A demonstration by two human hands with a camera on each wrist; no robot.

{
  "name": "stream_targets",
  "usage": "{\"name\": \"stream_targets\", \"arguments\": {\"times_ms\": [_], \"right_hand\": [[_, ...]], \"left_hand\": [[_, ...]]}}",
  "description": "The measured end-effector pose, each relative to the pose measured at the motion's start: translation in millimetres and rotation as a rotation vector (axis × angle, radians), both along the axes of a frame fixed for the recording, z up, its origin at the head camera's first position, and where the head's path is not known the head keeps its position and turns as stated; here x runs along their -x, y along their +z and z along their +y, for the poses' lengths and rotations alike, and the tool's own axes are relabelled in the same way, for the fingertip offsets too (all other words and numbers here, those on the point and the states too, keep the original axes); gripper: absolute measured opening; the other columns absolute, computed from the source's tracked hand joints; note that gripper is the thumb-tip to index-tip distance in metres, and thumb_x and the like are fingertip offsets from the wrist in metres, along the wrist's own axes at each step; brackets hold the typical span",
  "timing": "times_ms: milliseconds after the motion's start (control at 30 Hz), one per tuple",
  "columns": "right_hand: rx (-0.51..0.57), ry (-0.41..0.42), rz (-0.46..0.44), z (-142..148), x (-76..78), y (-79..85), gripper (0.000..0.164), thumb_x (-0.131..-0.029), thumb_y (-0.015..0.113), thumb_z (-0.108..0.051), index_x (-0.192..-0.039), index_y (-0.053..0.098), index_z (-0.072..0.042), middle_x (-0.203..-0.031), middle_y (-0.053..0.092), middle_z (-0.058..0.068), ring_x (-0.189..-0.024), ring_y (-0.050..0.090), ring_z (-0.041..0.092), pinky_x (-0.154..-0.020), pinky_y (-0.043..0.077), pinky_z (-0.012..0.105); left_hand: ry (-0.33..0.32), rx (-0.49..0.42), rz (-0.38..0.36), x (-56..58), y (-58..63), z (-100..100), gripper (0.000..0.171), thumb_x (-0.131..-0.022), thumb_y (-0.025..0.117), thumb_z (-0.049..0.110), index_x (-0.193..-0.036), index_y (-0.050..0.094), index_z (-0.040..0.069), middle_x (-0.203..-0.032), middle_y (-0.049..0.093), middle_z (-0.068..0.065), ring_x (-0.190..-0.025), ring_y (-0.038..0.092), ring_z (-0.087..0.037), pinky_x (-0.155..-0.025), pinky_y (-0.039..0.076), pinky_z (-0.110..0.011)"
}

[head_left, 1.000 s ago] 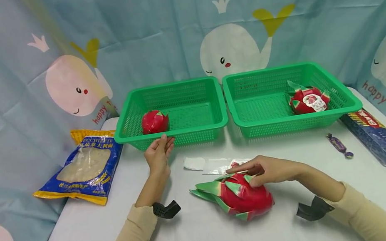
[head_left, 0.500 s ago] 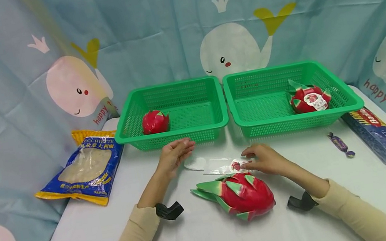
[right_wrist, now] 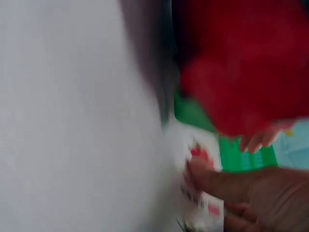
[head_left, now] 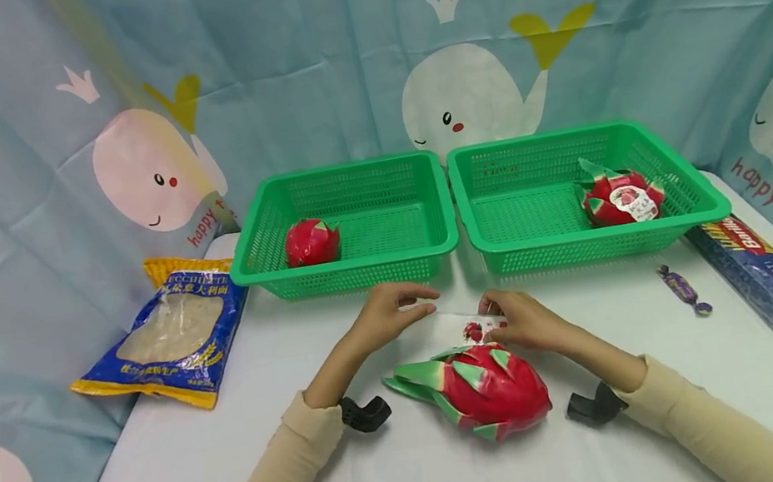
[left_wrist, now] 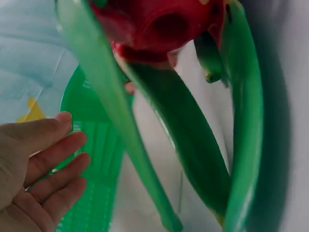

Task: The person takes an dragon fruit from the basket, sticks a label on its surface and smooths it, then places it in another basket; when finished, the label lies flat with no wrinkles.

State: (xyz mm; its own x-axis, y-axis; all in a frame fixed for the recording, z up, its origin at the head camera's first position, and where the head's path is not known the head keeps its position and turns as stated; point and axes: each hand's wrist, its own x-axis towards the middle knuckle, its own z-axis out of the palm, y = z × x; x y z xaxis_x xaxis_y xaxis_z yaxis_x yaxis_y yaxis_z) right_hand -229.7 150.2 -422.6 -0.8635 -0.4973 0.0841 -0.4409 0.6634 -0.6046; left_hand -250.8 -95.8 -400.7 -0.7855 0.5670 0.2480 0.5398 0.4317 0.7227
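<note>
In the head view, my right hand (head_left: 524, 320) pinches the right end of a printed label strip (head_left: 473, 332). The right wrist view has the thumb lying on this label (right_wrist: 200, 152), which bears a small red fruit picture. My left hand (head_left: 387, 317) is over the strip's left part, hiding some of it; its fingers are loosely extended and hold nothing, as the left wrist view (left_wrist: 43, 169) also shows. A large model dragon fruit (head_left: 497, 392), red with green leaf tips, lies on the table just in front of both hands.
Behind the hands stand two green baskets, the left basket (head_left: 352, 264) holding a red dragon fruit (head_left: 311, 243), the right basket (head_left: 590, 235) a labelled dragon fruit (head_left: 618, 196). A pasta bag (head_left: 169, 330) lies left; a wrapped candy (head_left: 684, 290) and spaghetti pack (head_left: 771, 273) lie right.
My left hand has left the left basket's rim and moved right and nearer, over the label strip. My right hand has left the big dragon fruit and taken the label's right end.
</note>
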Motion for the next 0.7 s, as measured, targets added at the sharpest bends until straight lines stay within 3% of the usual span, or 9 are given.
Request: {"name": "stream_targets", "arguments": {"times_ms": [167,333,433,533,700], "right_hand": [[0.066,0.061,-0.087,2.1,4.5,21.9,0.019,-0.075,0.074,-0.008,-0.086,0.059,-0.006,-0.079,0.066,0.003,-0.073,0.058,0.009,-0.066,0.045,0.025],[0.103,0.109,-0.111,2.6,7.5,48.1,0.019,-0.076,0.074,-0.008,-0.089,0.061,-0.004,-0.083,0.067,0.006,-0.075,0.058,0.01,-0.066,0.044,0.023],[0.114,0.151,-0.089,2.3,6.3,59.2,0.019,-0.076,0.073,-0.007,-0.09,0.062,-0.002,-0.084,0.068,0.007,-0.076,0.059,0.009,-0.066,0.046,0.022],[0.135,0.18,-0.074,1.5,4.5,66.4,0.018,-0.077,0.073,-0.008,-0.09,0.062,-0.003,-0.085,0.068,0.007,-0.077,0.059,0.009,-0.066,0.047,0.023],[0.172,0.178,-0.1,2.9,1.8,71.7,0.018,-0.076,0.073,-0.008,-0.09,0.062,-0.004,-0.085,0.066,0.005,-0.076,0.058,0.01,-0.065,0.046,0.022]], "left_hand": [[-0.053,0.064,0.224,-3.3,11.2,10.9,0.024,-0.083,0.068,0.018,-0.104,0.069,0.006,-0.103,0.07,-0.004,-0.102,0.064,-0.016,-0.086,0.052,-0.03],[-0.059,0.02,0.304,-3.5,23.8,17.0,0.019,-0.081,0.07,0.017,-0.097,0.071,0.006,-0.097,0.071,-0.004,-0.095,0.065,-0.015,-0.08,0.053,-0.028],[-0.056,-0.038,0.268,-1.8,29.3,19.1,0.02,-0.08,0.071,0.017,-0.097,0.071,0.007,-0.099,0.07,-0.005,-0.097,0.064,-0.014,-0.084,0.052,-0.028],[-0.053,-0.095,0.17,-1.0,33.0,19.0,0.017,-0.081,0.07,0.015,-0.096,0.071,0.007,-0.095,0.071,-0.004,-0.094,0.064,-0.011,-0.084,0.052,-0.026],[-0.063,-0.168,-0.026,-2.8,35.5,16.0,0.01,-0.081,0.069,0.01,-0.088,0.072,0.004,-0.085,0.071,-0.007,-0.073,0.063,-0.006,-0.065,0.053,-0.021]]}}
